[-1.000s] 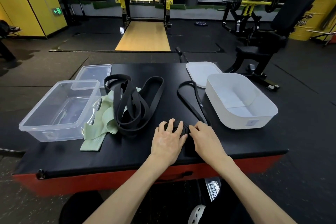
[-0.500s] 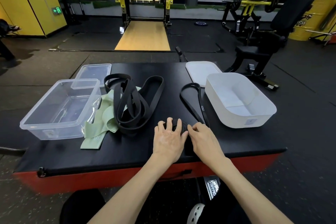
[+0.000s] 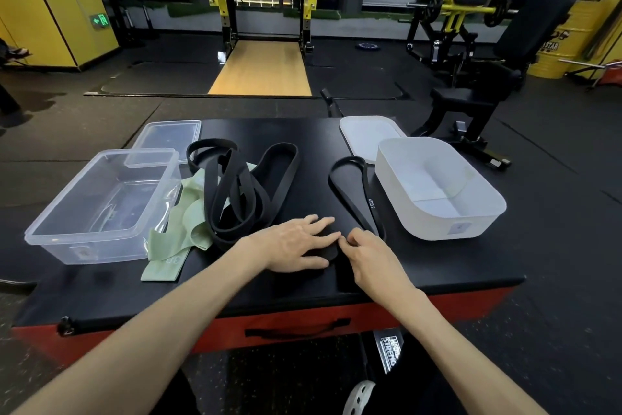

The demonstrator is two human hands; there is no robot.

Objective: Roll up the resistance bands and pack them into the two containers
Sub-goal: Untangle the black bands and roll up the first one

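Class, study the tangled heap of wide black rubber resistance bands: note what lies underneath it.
Pale green flat stretch bands lie under the heap of black bands, sticking out on its left and near side, on the black padded tabletop. How far they reach beneath is covered.

Black-topped box bearing clear tub, white tub, clear lid, white lid, tangled black bands, single black band, green band.

Dim gym, soft overhead light, wide-angle edge bending, slight softness
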